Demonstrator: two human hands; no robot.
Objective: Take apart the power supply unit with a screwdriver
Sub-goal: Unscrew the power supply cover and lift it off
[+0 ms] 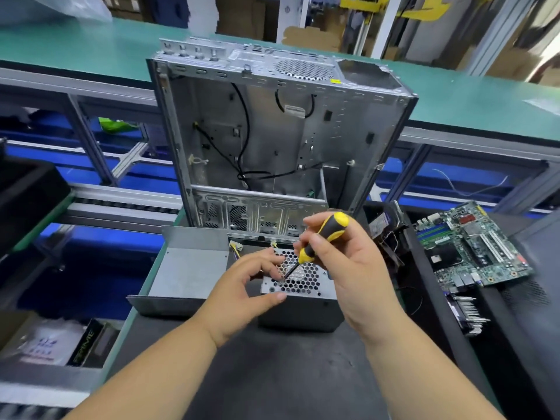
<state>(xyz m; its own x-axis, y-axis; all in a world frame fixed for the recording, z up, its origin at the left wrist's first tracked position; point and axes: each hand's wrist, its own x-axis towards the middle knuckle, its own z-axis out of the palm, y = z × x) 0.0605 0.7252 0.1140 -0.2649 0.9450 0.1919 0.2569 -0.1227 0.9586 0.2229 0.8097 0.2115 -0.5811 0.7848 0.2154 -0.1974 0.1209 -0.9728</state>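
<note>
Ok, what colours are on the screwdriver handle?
Yellow and black, on the screwdriver handle gripped by the right hand; the head view, the only one, shows it.

Electronics teardown workshop: green conveyor line point(91, 47), stripped computer case point(272, 131), loose motherboard point(472, 244).

Empty computer case point(272, 140), grey metal, upright at the far edge of the black bench point(272, 374), its open side showing loose black cables point(242, 153); bent grey metal cover point(185, 268) lying left of centre on the bench; green motherboard point(472, 244) lying flat to the right, well apart from the case; finned metal part point(468, 315) just below the motherboard; green conveyor belt point(91, 47) running behind the case; cardboard boxes point(239, 13) in the background.
</note>
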